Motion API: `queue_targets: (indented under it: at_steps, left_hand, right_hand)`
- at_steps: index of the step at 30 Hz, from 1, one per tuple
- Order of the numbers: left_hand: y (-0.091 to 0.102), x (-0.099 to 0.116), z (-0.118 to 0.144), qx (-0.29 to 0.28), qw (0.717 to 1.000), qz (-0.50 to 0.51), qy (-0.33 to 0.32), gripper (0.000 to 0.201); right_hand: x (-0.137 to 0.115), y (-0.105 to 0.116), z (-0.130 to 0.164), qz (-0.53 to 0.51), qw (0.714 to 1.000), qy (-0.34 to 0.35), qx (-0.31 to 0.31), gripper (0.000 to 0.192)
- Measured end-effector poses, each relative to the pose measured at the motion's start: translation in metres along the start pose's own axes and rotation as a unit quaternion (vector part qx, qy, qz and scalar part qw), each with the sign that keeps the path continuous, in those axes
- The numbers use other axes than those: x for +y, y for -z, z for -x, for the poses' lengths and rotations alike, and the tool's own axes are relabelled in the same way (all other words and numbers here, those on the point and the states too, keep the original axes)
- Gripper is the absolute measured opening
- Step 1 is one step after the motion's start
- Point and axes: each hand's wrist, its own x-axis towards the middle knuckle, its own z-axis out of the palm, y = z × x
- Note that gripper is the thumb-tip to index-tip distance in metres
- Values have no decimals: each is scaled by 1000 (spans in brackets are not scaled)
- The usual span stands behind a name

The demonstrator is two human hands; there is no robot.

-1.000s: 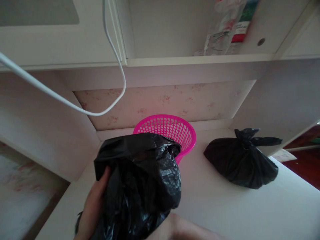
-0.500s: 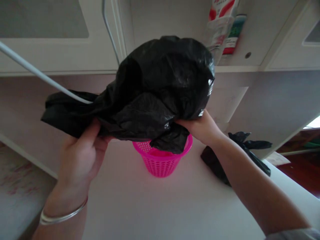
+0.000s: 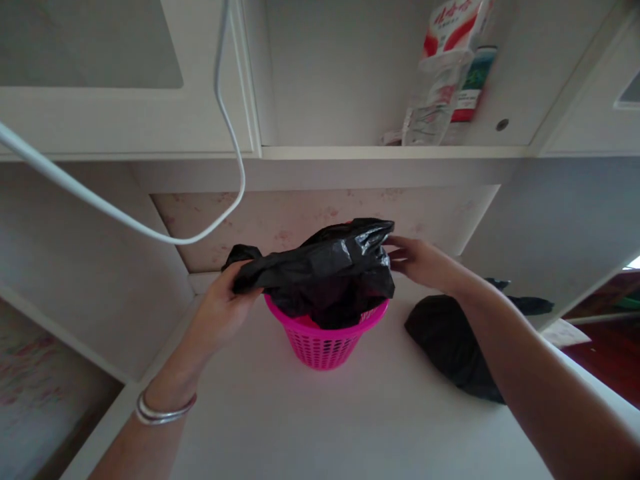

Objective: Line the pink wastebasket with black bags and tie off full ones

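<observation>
A black plastic bag (image 3: 320, 267) lies bunched over the mouth of a pink perforated basket (image 3: 323, 343), its lower part sagging inside the rim. My left hand (image 3: 225, 303) is closed on the bag's gathered left end, thumb on top. At the bag's right edge, my right hand (image 3: 417, 261) holds the plastic with its fingertips; part of its grip is hidden behind the bag. The basket stands upright on a white surface.
A second black bag (image 3: 455, 343) rests on the white surface (image 3: 320, 427), partly behind my right forearm. A white cable (image 3: 165, 235) loops across the upper left. Above, an open shelf (image 3: 330, 152) holds a clear bottle (image 3: 437, 93) and a green-and-red package (image 3: 471, 87).
The bag has come down from above the basket onto its opening, and its puffed-out shape has flattened. Both hands have moved with it, the left one inward to the right.
</observation>
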Motion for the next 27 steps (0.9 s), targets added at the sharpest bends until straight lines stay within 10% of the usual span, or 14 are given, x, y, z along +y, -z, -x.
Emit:
queue_targets:
  at_steps: [4,12,17,27]
  left_hand:
    - [-10,2,-5,-61,992,10,-114,41]
    - [-11,-8,-1,-109,979,-32,-170,53]
    - [9,-28,17,-10,988,-26,-154,20]
    - [3,-66,82,-91,983,-58,-149,13]
  right_hand:
    - [-26,15,5,-58,984,-38,166,57]
    - [-13,-8,4,152,987,41,-31,33]
    - [11,2,29,114,993,-21,34,39]
    - [52,-29,115,141,986,-39,82,39]
